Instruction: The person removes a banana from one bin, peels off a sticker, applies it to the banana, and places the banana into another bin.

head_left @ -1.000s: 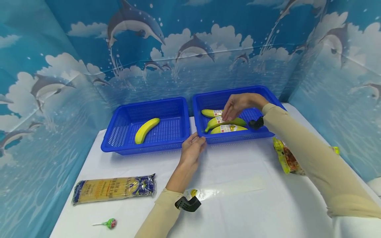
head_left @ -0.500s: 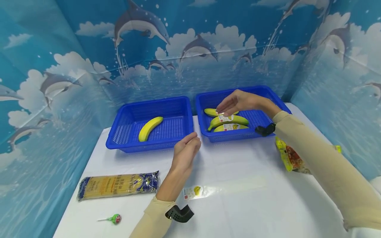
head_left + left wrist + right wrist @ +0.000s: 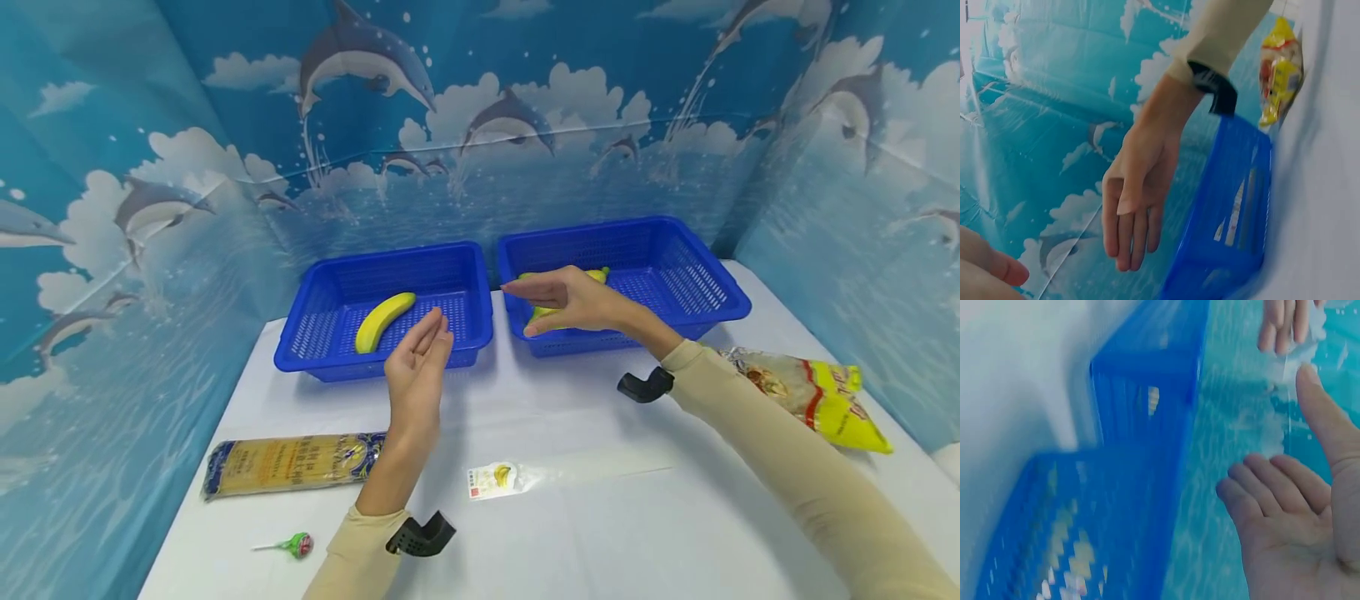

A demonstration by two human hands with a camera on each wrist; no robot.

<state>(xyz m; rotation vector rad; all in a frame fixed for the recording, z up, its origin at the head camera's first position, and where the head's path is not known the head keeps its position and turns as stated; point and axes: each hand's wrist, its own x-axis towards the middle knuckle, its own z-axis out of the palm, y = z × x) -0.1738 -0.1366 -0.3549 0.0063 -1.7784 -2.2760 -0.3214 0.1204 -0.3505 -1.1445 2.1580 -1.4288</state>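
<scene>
My left hand (image 3: pixel 416 375) is raised in front of the left blue basket (image 3: pixel 375 363), its fingers extended and holding nothing. Inside that basket lies one yellow banana (image 3: pixel 384 322). My right hand (image 3: pixel 566 302) hovers before the right blue basket (image 3: pixel 675 323), thumb and fingers spread apart with nothing between them. Behind it, labelled bananas (image 3: pixel 600 275) show only in part. In the left wrist view, the right hand (image 3: pixel 1138 181) hangs beside a basket with relaxed fingers. The right wrist view shows its palm and outstretched thumb.
On the white table lie a spaghetti pack (image 3: pixel 296 463) and a lollipop (image 3: pixel 298 545) at left. A clear strip with a banana label (image 3: pixel 495 480) lies in front of the hands. A yellow food bag (image 3: pixel 821 396) sits at right, partly under the right forearm.
My left hand has come away from the right basket's front corner and moved left. The right hand has withdrawn from over the bananas toward me, its fingers spreading. The view has shifted slightly.
</scene>
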